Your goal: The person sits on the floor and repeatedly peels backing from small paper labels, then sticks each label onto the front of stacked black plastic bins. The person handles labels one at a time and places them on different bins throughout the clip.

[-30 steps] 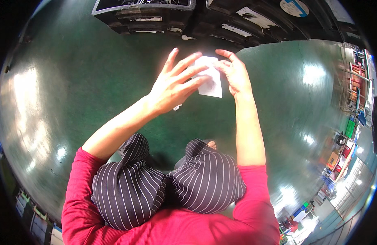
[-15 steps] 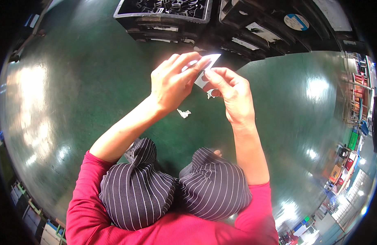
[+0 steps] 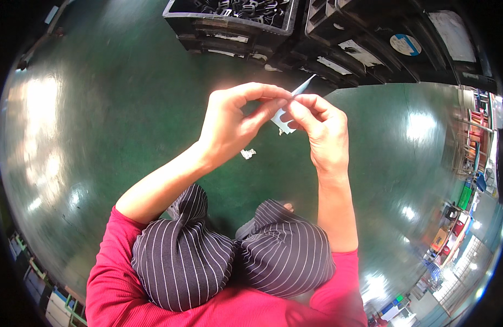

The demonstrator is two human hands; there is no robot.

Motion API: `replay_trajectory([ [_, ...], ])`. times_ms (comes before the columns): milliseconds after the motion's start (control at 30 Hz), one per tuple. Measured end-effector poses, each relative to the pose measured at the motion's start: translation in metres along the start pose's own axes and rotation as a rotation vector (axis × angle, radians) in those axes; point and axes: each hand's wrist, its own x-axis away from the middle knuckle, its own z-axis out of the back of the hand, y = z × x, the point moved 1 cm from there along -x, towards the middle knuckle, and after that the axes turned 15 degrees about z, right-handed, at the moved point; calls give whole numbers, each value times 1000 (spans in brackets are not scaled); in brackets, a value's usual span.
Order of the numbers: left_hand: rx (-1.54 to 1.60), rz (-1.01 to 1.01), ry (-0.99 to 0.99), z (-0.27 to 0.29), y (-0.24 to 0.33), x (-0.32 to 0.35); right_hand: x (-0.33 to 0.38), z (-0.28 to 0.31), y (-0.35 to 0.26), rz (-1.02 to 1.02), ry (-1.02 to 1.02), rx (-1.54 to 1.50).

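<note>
A thin, pale piece of paper [image 3: 283,122] is pinched between my two hands above the floor. One pointed end of it sticks up past my fingers, and the rest hangs below them with a torn-looking lower edge. My left hand [image 3: 235,114] is closed, thumb and forefinger meeting at the sheet's edge. Right beside it, my right hand [image 3: 325,128] grips the same sheet between thumb and fingers. The fingertips of both hands nearly touch, hiding the middle of the paper. A crumpled white scrap [image 3: 248,154] lies on the floor below.
Ahead stands a black crate [image 3: 229,30] filled with small dark and metallic parts. More black crates [image 3: 371,46] with worn labels are to its right. The floor [image 3: 126,109] is glossy green. Shelving and goods [image 3: 453,229] line the far right. My striped knees [image 3: 284,245] are bent below my hands.
My left hand has drawn its fingertips together against the right hand's. The paper has turned and now shows a narrower upper point. The crates sit slightly lower and further right in view.
</note>
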Motion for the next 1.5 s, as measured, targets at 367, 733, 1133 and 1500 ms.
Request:
replay_trajectory([
  [367,366,332,-149,7,-3,0,8,-9,-10,6,10,60],
  [733,426,361,-195,10,-1,5,14,-12,-15,13,19,100],
  [1133,203,147,-57,3,-4,9,16,-17,-16,100,36,143],
  [1500,107,180,-74,4,1,7,16,-16,-14,103,51,182],
])
